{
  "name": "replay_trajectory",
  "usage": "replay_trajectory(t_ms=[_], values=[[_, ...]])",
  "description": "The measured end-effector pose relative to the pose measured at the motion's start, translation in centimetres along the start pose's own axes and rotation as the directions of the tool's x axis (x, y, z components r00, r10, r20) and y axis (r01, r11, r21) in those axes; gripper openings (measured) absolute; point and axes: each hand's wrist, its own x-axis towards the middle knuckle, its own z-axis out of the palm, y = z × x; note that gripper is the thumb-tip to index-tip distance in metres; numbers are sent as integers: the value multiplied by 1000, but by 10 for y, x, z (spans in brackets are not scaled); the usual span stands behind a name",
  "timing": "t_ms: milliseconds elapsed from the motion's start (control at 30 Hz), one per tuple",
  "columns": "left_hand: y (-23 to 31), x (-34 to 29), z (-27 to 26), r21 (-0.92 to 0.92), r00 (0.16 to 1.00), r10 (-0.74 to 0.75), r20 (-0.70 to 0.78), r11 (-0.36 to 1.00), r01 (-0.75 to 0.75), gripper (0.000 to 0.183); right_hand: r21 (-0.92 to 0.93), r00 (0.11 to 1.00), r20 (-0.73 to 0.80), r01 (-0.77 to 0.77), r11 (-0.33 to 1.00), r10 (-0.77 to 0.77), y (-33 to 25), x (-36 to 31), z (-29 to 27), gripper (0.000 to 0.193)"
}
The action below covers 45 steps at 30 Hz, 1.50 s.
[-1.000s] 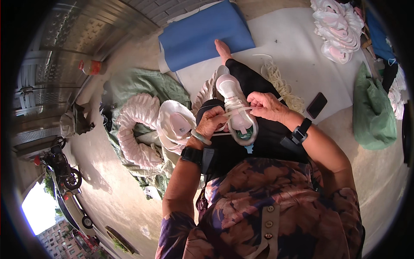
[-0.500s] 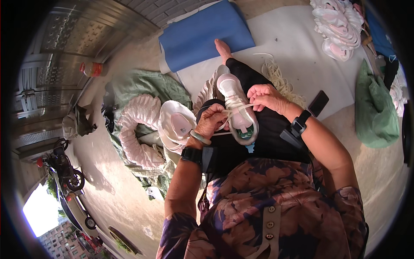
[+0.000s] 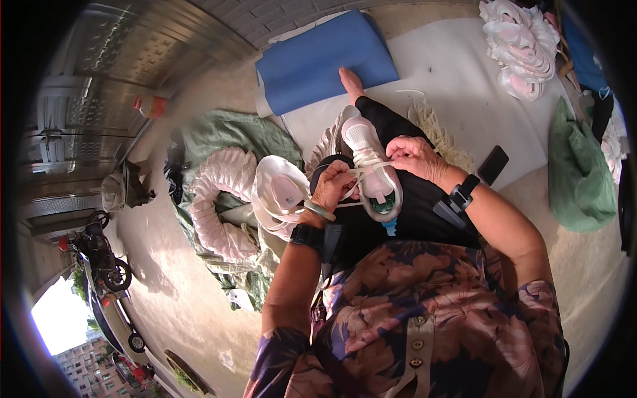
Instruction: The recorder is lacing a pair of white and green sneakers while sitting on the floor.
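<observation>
A pale pink and white sneaker lies across my lap, its toe pointing away from me and its open heel end towards me. White shoelace crosses its tongue. At the shoe's left side, my left hand is closed with its fingers pinching the lace. My right hand sits over the right edge of the shoe, thumb and fingertips drawn together on another length of the same lace. Just left of my left hand rests a loose white and pink shoe upper.
A curved row of nested shoe uppers lies on green sacking at the left. Loose laces and a black phone are beyond my right hand. Further off are a blue sheet, more uppers and a green bag.
The whole view has shifted slightly, so the scene sits a little further right and lower. Both hands stay at the shoe with the lace; my right fingers have moved slightly closer to it.
</observation>
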Motion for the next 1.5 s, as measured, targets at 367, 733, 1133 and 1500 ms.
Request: replay_trajectory(t_ms=[367,733,1133,1500], values=[[0,0,-2,107,1000,-6,12,994,5,6,-716,837,158,463,523,-524,-24,-10,21,8],[-3,-1,-5,111,1000,25,18,993,-27,6,-834,875,241,408,372,-421,-28,-1,38,8],[2,-3,-3,107,1000,-25,-4,994,26,6,-864,878,231,383,327,-418,-22,4,39,7],[-3,-3,-5,29,999,-14,-34,999,15,7,-771,835,141,430,470,-532,-17,2,26,3]])
